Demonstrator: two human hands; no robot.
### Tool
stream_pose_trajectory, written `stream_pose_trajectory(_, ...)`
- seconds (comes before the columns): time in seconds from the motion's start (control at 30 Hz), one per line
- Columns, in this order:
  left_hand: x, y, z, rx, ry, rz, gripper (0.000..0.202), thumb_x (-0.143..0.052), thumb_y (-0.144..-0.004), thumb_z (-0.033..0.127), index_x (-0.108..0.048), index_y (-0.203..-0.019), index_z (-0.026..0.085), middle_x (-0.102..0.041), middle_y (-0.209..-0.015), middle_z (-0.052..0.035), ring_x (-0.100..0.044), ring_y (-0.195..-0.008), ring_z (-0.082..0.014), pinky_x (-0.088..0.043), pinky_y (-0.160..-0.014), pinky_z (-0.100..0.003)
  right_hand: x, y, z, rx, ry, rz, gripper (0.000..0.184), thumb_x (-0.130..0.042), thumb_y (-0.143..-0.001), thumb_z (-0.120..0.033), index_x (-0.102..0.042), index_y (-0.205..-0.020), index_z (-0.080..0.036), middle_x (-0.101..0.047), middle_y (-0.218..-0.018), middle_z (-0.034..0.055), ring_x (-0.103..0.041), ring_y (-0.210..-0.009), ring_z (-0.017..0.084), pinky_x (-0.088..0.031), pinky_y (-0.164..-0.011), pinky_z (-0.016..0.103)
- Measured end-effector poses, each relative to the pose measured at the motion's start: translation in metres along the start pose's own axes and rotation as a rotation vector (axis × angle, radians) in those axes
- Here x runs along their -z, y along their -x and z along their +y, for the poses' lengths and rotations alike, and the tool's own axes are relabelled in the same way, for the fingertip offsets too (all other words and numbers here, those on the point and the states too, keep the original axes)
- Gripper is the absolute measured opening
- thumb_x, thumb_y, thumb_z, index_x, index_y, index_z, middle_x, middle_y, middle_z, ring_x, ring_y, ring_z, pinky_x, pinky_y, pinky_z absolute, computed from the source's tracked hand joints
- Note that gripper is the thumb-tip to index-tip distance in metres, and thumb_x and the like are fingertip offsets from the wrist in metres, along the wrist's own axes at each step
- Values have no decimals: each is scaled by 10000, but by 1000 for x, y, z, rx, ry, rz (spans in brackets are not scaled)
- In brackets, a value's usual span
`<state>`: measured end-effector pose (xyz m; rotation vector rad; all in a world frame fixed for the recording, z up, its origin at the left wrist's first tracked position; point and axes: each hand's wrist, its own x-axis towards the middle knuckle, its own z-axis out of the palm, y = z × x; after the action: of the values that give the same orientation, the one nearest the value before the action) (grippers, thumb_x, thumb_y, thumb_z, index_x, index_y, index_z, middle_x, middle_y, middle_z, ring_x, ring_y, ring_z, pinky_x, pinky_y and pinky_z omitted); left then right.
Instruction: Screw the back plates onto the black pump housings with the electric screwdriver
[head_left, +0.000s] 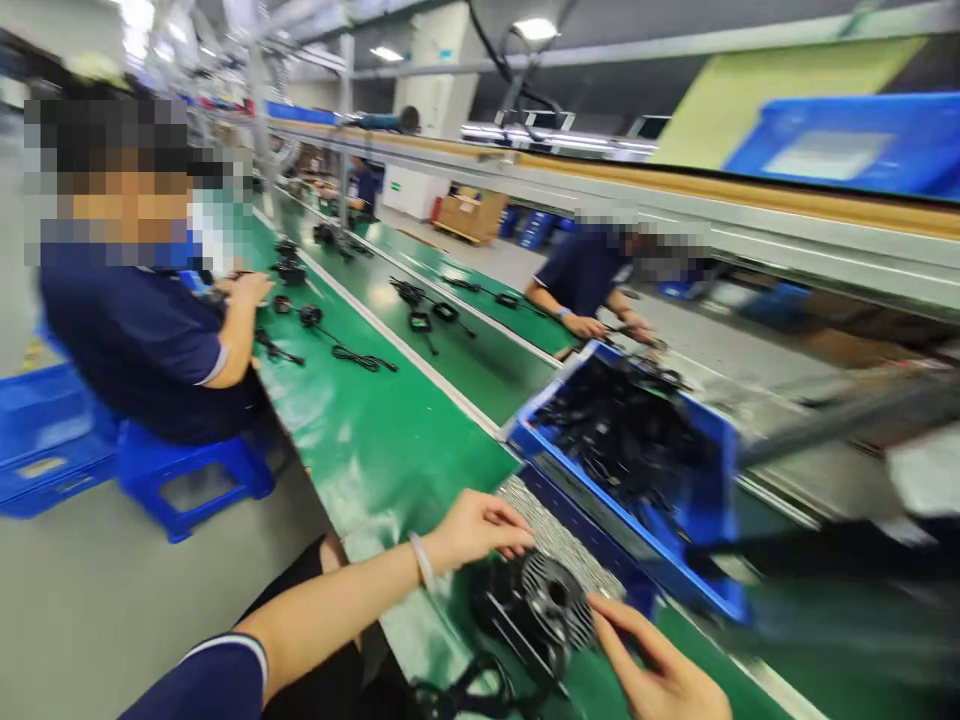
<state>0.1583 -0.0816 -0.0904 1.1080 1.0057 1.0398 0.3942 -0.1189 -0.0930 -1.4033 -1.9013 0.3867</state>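
A black round-topped device (555,590) with slotted vents and a hole in its middle lies on the green work surface in front of me. My left hand (480,530) comes in from the left, its fingers bent and closed at the device's far edge. At the near right side of the rim, my right hand (660,660) has its fingertips against the slotted face. Both hands appear to grip the device between them. A black cable (469,690) lies coiled at its near side, partly cut off by the frame's bottom.
A blue bin (536,440) full of black parts stands beyond my hands. Black devices with cables (360,358) lie along the green bench (397,420). One co-worker (135,330) sits at the left; another (581,270) works across the line. A metal rail (675,210) runs overhead.
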Motion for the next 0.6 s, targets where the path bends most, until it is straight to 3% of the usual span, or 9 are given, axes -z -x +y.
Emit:
stream_pose_trajectory(0.13,4,-3,-12,4,25,-152,347,-848,-743,461,-782,-795,124,-765,-748,-66,-711,-759,-194,-574,-763,-306,-3,11,-23,-52,-220,47,295,-727,-854,-542,-864,-815,-283,-816,-799,83,-789,-739,275,-691,-739,395)
stream_pose_trajectory(0.27,6,-3,-18,-26,34,-226,256,-851,-745,373,-770,-791,135,-777,-812,-64,-706,-813,-193,-553,-800,-294,-15,28,-32,-87,-343,77,271,-718,-896,-506,-868,-921,-282,-828,-935,112,-806,-863,279,-685,-780,379)
stream_pose_trajectory(0.4,10,-1,-19,-124,-51,-217,143,-783,-774,274,-749,-817,142,-775,-822,-51,-697,-773,-169,-544,-766,-277,-26,52,-34,-85,-359,161,265,-721,-913,-461,-832,-1106,-318,-818,-1050,103,-799,-894,249,-672,-709,306)
stream_pose_trajectory(0.6,18,5,-17,-231,-159,-201,90,-723,-816,237,-712,-826,148,-776,-812,-38,-719,-764,-153,-554,-741,-249,-37,60,-39,-94,-322,222,266,-698,-920,-282,-809,-1156,-329,-806,-1079,69,-783,-917,197,-647,-722,237)
